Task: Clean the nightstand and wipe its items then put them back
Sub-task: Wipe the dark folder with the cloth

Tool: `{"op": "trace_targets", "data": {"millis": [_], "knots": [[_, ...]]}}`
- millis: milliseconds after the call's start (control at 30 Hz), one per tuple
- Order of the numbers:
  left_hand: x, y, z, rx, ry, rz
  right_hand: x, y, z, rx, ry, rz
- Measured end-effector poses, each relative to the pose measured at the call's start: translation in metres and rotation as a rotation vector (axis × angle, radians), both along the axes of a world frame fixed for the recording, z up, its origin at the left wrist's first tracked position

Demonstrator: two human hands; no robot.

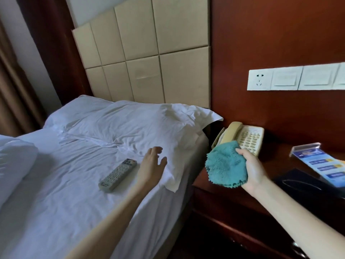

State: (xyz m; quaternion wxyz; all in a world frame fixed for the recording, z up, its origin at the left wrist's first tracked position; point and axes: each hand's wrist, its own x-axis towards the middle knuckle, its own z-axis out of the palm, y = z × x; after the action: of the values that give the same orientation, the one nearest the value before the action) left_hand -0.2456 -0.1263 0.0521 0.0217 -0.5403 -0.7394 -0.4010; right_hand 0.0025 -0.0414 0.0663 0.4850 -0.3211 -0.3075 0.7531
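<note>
A dark red wooden nightstand [220, 200] stands to the right of the bed. At its back left corner sits a beige telephone [246, 137]. My right hand [252, 165] is shut on a bunched teal cloth [225, 168], held just in front of the telephone above the nightstand top. A grey remote control [118, 174] lies on the white bed sheet. My left hand [152, 165] hovers over the bed just right of the remote, fingers apart and holding nothing.
A clear acrylic stand with a blue card [324, 161] and a dark flat item [298, 184] occupy the nightstand's right side. A white pillow [130, 124] lies by the padded headboard. Sockets and switches [296, 77] line the wooden wall panel.
</note>
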Motion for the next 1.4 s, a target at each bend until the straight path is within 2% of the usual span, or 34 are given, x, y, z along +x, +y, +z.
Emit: {"op": "trace_targets", "data": {"millis": [367, 433, 667, 833, 1133, 1300, 1400], "knots": [[0.145, 0.075, -0.019, -0.134, 0.001, -0.392, 0.130, 0.004, 0.009, -0.047, -0.105, -0.364], [0.172, 0.081, -0.026, -0.179, 0.056, -0.448, 0.153, -0.001, 0.007, -0.056, -0.110, -0.438], [0.236, 0.087, -0.037, -0.504, 0.291, -0.497, 0.213, -0.023, 0.002, -0.035, -0.146, -0.595], [0.261, 0.086, -0.034, -0.621, 0.363, -0.483, 0.232, -0.032, -0.004, -0.067, -0.162, -0.633], [0.276, 0.093, -0.019, -0.736, 0.229, -0.422, 0.240, -0.042, -0.010, -0.103, -0.177, -0.599], [0.281, 0.086, -0.013, -0.638, 0.182, -0.425, 0.241, -0.044, -0.009, -0.095, -0.166, -0.593], [0.277, 0.085, -0.010, -0.500, -0.021, -0.458, 0.243, -0.047, -0.009, -0.078, -0.163, -0.612]]}}
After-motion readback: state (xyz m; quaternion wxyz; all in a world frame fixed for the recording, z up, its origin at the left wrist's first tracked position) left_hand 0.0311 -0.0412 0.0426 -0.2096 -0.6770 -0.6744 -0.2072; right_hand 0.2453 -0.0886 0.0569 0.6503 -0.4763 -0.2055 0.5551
